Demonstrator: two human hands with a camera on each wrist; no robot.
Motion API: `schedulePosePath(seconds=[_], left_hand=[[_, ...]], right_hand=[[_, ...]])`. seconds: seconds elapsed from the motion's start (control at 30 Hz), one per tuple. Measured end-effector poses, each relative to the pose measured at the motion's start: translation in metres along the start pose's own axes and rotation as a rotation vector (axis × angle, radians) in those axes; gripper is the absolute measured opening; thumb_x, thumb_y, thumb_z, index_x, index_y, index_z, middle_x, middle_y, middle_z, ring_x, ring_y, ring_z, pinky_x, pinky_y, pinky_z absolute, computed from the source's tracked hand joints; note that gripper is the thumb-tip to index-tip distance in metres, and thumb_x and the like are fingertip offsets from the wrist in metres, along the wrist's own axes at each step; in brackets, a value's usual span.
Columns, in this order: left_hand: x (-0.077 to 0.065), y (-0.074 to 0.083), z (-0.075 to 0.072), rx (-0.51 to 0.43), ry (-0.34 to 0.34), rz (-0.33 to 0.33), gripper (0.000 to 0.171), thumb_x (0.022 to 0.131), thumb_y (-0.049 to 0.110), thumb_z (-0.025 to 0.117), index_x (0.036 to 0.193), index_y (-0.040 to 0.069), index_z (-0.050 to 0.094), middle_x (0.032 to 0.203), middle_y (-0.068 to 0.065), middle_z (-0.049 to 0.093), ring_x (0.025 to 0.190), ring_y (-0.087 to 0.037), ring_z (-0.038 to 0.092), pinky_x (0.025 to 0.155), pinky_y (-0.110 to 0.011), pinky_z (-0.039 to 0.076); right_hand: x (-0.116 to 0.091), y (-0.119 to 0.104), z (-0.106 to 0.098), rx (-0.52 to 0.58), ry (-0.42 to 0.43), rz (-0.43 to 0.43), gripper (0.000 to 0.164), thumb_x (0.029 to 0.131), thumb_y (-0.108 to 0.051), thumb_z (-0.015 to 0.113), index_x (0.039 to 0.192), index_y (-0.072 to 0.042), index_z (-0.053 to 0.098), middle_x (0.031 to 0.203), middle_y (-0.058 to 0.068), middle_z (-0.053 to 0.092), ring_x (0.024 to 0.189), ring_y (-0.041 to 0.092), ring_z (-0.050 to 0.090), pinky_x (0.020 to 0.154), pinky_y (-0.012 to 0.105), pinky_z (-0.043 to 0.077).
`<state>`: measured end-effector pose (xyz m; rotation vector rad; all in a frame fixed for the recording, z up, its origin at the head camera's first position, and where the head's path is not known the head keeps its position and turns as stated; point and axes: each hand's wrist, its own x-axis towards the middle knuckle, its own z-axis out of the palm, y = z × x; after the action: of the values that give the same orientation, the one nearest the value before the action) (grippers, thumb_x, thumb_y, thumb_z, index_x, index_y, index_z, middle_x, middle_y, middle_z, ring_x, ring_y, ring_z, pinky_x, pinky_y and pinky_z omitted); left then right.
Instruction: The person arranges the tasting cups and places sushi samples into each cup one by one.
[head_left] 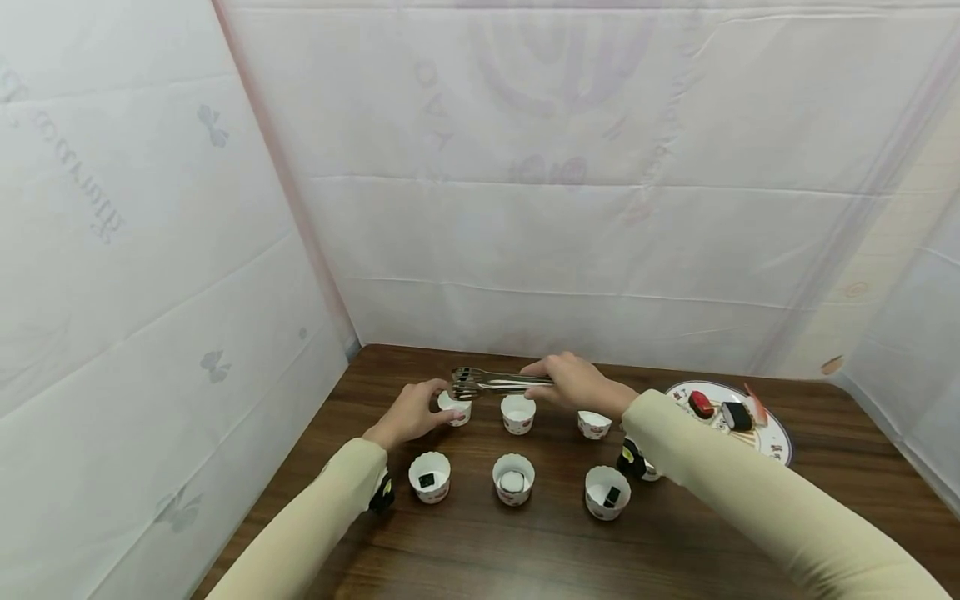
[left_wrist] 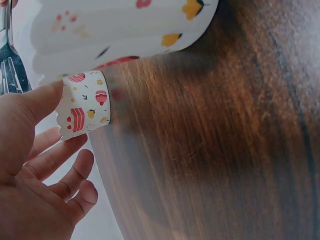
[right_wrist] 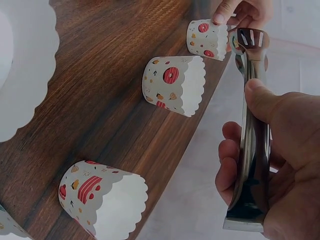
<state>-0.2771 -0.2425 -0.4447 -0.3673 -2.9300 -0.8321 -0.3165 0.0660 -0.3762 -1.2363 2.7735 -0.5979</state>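
At the back left of the table, my left hand [head_left: 408, 412] grips a white paper baking cup [head_left: 456, 412] between thumb and fingers. In the left wrist view the cup [left_wrist: 85, 105] shows red cake prints and a scalloped rim. My right hand [head_left: 576, 380] holds metal tongs [head_left: 498, 383] level, their ends over that cup. In the right wrist view the thumb presses one arm of the tongs [right_wrist: 255, 150], with the fingers curled on the other side. Whether anything lies between the tong ends cannot be made out.
Other paper cups in the back row are a middle one [head_left: 518, 417] and a right one [head_left: 594, 426]. In front stand a left cup [head_left: 431, 492], a middle cup [head_left: 513, 493] with a white round piece, and a right cup [head_left: 602, 504]. A plate [head_left: 780, 442] bears toy-like sushi.
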Motion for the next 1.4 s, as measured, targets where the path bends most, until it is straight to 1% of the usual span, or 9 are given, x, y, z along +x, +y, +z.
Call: schedulePosePath(seconds=[0.13, 0.27, 0.4, 0.53, 0.73, 1.0, 1.1, 1.2, 1.4], left_hand=[[0.0, 0.0, 0.0, -0.008, -0.001, 0.002, 0.036, 0.09, 0.029, 0.082, 0.118, 0.01, 0.069, 0.12, -0.014, 0.07, 0.114, -0.035, 0.065, 0.094, -0.05, 0.053], [-0.001, -0.001, -0.001, -0.006, -0.004, -0.006, 0.041, 0.09, 0.03, 0.082, 0.122, 0.008, 0.068, 0.12, -0.014, 0.07, 0.114, -0.034, 0.065, 0.094, -0.05, 0.053], [-0.002, -0.001, -0.001, 0.006, -0.009, -0.019, 0.046, 0.09, 0.029, 0.081, 0.127, 0.007, 0.067, 0.122, -0.014, 0.069, 0.114, -0.033, 0.065, 0.094, -0.049, 0.053], [-0.002, -0.002, -0.001, 0.006, -0.013, -0.025, 0.045, 0.091, 0.028, 0.081, 0.128, 0.007, 0.066, 0.124, -0.014, 0.069, 0.116, -0.033, 0.064, 0.096, -0.05, 0.053], [-0.002, -0.001, 0.0, -0.006, -0.007, -0.024, 0.041, 0.091, 0.028, 0.081, 0.124, 0.008, 0.068, 0.123, -0.013, 0.069, 0.116, -0.033, 0.065, 0.096, -0.05, 0.053], [-0.001, -0.001, 0.001, -0.004, -0.004, -0.033, 0.039, 0.091, 0.027, 0.081, 0.123, 0.01, 0.068, 0.122, -0.012, 0.07, 0.117, -0.032, 0.065, 0.097, -0.05, 0.052], [0.0, -0.001, 0.001, -0.008, -0.006, -0.031, 0.038, 0.091, 0.027, 0.081, 0.123, 0.01, 0.068, 0.122, -0.012, 0.07, 0.116, -0.031, 0.065, 0.097, -0.05, 0.053], [0.0, -0.001, 0.002, -0.004, -0.01, -0.026, 0.041, 0.091, 0.028, 0.081, 0.125, 0.009, 0.068, 0.122, -0.012, 0.07, 0.116, -0.032, 0.065, 0.096, -0.05, 0.053], [0.0, -0.002, 0.001, 0.009, -0.016, -0.015, 0.053, 0.09, 0.031, 0.081, 0.132, 0.003, 0.064, 0.124, -0.016, 0.069, 0.116, -0.033, 0.065, 0.097, -0.05, 0.052]], right_hand=[[-0.001, 0.0, 0.001, -0.003, -0.002, 0.004, 0.043, 0.1, -0.029, 0.069, 0.137, -0.006, 0.066, 0.132, 0.011, 0.068, 0.114, 0.032, 0.068, 0.094, 0.049, 0.055], [-0.002, 0.0, 0.002, 0.012, -0.02, 0.01, 0.044, 0.1, -0.028, 0.069, 0.137, -0.004, 0.065, 0.133, 0.011, 0.068, 0.113, 0.033, 0.069, 0.093, 0.05, 0.055], [-0.003, 0.001, 0.003, 0.022, -0.034, 0.021, 0.045, 0.101, -0.029, 0.069, 0.139, -0.005, 0.064, 0.133, 0.012, 0.068, 0.108, 0.031, 0.071, 0.091, 0.049, 0.056], [-0.003, 0.002, 0.003, 0.028, -0.029, 0.021, 0.047, 0.101, -0.031, 0.068, 0.139, -0.005, 0.063, 0.134, 0.012, 0.067, 0.106, 0.029, 0.071, 0.092, 0.048, 0.056], [-0.005, 0.001, 0.002, 0.044, -0.02, 0.014, 0.047, 0.101, -0.029, 0.069, 0.139, -0.002, 0.063, 0.134, 0.015, 0.066, 0.113, 0.035, 0.069, 0.094, 0.051, 0.055], [-0.008, 0.002, 0.001, 0.035, -0.009, 0.01, 0.048, 0.101, -0.029, 0.069, 0.139, -0.002, 0.063, 0.134, 0.015, 0.066, 0.116, 0.036, 0.067, 0.095, 0.052, 0.054], [-0.009, 0.003, 0.001, 0.036, -0.007, 0.012, 0.048, 0.101, -0.029, 0.069, 0.139, -0.002, 0.063, 0.134, 0.015, 0.066, 0.115, 0.037, 0.067, 0.095, 0.052, 0.054], [-0.01, 0.005, 0.001, 0.033, -0.008, 0.019, 0.047, 0.101, -0.029, 0.069, 0.139, -0.003, 0.063, 0.134, 0.014, 0.067, 0.113, 0.035, 0.068, 0.094, 0.052, 0.055], [-0.011, 0.006, 0.0, 0.009, -0.008, 0.034, 0.047, 0.1, -0.03, 0.07, 0.139, -0.005, 0.063, 0.133, 0.013, 0.067, 0.11, 0.032, 0.07, 0.091, 0.05, 0.056]])
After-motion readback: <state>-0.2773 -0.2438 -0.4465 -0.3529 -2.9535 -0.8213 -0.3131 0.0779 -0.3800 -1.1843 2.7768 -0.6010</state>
